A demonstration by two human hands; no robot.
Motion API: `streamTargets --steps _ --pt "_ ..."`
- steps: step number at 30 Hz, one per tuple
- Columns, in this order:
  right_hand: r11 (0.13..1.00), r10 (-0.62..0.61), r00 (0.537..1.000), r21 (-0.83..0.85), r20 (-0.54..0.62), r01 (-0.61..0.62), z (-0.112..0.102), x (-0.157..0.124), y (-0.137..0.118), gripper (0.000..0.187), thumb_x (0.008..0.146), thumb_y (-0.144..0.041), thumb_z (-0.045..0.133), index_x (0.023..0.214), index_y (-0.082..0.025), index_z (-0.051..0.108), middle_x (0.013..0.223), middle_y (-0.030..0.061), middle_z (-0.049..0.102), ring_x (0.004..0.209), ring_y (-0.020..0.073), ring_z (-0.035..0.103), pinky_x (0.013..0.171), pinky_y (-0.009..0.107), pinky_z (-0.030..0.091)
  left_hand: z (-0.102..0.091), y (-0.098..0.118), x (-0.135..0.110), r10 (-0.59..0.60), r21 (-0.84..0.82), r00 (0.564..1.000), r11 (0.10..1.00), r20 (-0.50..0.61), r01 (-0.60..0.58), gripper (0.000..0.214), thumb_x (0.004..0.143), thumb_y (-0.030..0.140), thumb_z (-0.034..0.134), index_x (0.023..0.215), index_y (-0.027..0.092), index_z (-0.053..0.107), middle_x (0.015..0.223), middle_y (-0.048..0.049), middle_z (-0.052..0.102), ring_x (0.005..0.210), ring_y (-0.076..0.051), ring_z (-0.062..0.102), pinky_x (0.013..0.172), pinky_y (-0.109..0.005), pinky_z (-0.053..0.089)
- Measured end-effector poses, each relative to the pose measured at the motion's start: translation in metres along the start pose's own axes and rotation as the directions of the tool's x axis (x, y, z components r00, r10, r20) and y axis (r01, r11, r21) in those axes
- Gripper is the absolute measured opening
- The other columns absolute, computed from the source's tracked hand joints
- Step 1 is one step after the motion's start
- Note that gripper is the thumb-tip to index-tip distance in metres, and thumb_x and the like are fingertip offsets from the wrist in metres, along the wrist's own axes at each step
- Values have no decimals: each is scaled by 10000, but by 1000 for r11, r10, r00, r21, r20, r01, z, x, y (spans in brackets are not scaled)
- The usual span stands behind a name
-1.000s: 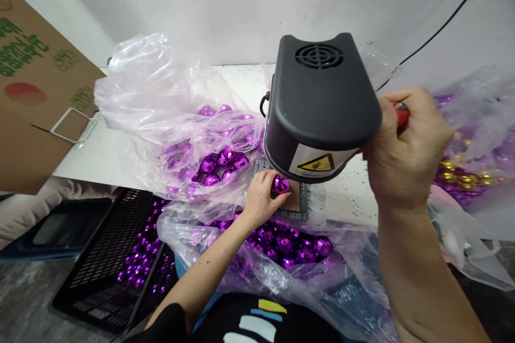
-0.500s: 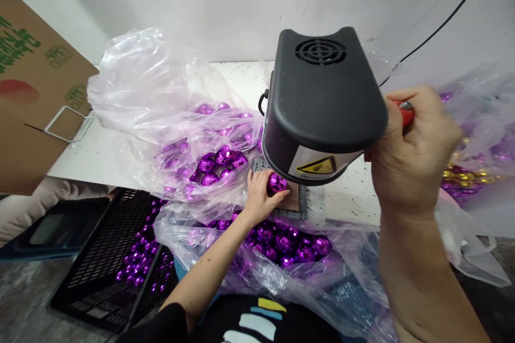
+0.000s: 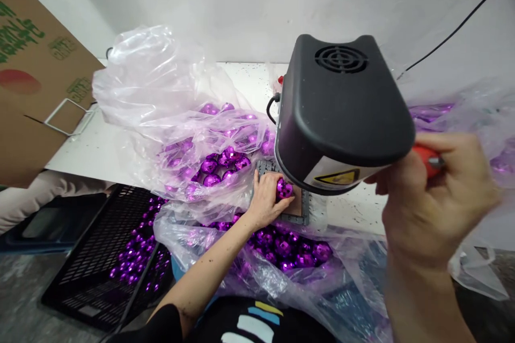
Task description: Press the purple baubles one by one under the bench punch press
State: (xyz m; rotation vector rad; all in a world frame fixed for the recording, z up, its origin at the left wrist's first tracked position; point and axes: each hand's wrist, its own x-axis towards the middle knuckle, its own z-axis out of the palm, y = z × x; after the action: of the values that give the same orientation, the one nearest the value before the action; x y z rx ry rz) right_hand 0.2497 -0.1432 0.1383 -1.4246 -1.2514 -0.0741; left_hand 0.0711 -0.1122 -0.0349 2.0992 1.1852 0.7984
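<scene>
My left hand (image 3: 266,199) pinches a faceted purple ball (image 3: 284,189) on the small grey base plate (image 3: 302,214) under the black machine head (image 3: 341,112). My right hand (image 3: 436,195) is wrapped round the machine's red handle (image 3: 427,156) at the right, lower than the head's top. A clear plastic bag (image 3: 189,134) with several purple balls lies to the left of the plate. Another open bag of purple balls (image 3: 287,249) sits in front of the plate, near my body.
A black plastic crate (image 3: 100,262) with several purple balls stands low on the left. A cardboard box (image 3: 28,75) leans at far left. More bagged purple balls (image 3: 475,118) lie at right. A black cable (image 3: 454,29) runs up the wall. The white tabletop (image 3: 104,150) is speckled.
My right hand has pulled the red handle downward and to the right. My left hand stays on the ball at the plate, shifted slightly.
</scene>
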Motion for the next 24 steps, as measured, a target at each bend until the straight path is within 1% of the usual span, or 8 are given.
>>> streamTargets --steps 2,6,11,16,20,22,24 --pt "999 9 1000 -38 4 -9 -7 -16 1 195 873 -437 635 908 -248 668 731 -26 578 557 104 540 518 282 421 0 0 1 15 -6 1000 1000 14 -15 395 911 344 623 1279 223 552 1268 -116 619 1253 -287 535 1210 -587 239" --pt "995 34 999 -96 23 -32 -17 -36 4 189 826 -427 676 934 -271 684 742 -12 616 584 146 572 542 335 452 -1 1 3 -2 -26 1000 1000 20 2 418 885 317 642 1286 226 567 1265 -111 628 1268 -299 526 1213 -595 242" --pt "995 15 1000 -101 -12 -17 -17 -41 8 180 788 -443 693 906 -307 687 659 -29 592 557 166 579 513 353 448 -3 3 5 -53 -98 998 994 13 54 415 832 321 709 1226 261 594 1172 -81 660 1217 -302 552 1236 -603 198" --pt "990 29 999 -138 -39 -34 -15 -43 8 185 783 -445 681 873 -284 699 665 -19 624 526 162 584 492 349 447 1 0 4 -65 -135 998 989 0 64 430 796 302 744 1194 256 588 1145 -76 656 1213 -302 553 1257 -600 141" --pt "997 -21 999 -73 -25 19 -13 -46 8 106 789 -366 663 821 -265 665 601 -33 574 483 145 552 447 315 419 2 -2 3 -48 -128 999 991 -20 45 452 796 321 749 1206 246 573 1162 -79 652 1207 -299 559 1258 -609 114" --pt "997 -81 996 -15 31 81 -12 -48 11 62 809 -294 640 845 -244 650 611 -34 558 490 121 530 445 282 403 2 -1 3 -54 -118 998 992 -18 52 451 799 335 745 1206 245 569 1166 -76 653 1208 -301 558 1249 -620 134" --pt "986 -168 980 37 103 165 -14 -52 16 55 827 -227 623 876 -208 640 642 -23 557 532 98 522 470 251 395 2 -1 3 -55 -115 998 992 -20 53 439 805 348 738 1198 246 572 1156 -73 655 1201 -300 562 1240 -629 156"
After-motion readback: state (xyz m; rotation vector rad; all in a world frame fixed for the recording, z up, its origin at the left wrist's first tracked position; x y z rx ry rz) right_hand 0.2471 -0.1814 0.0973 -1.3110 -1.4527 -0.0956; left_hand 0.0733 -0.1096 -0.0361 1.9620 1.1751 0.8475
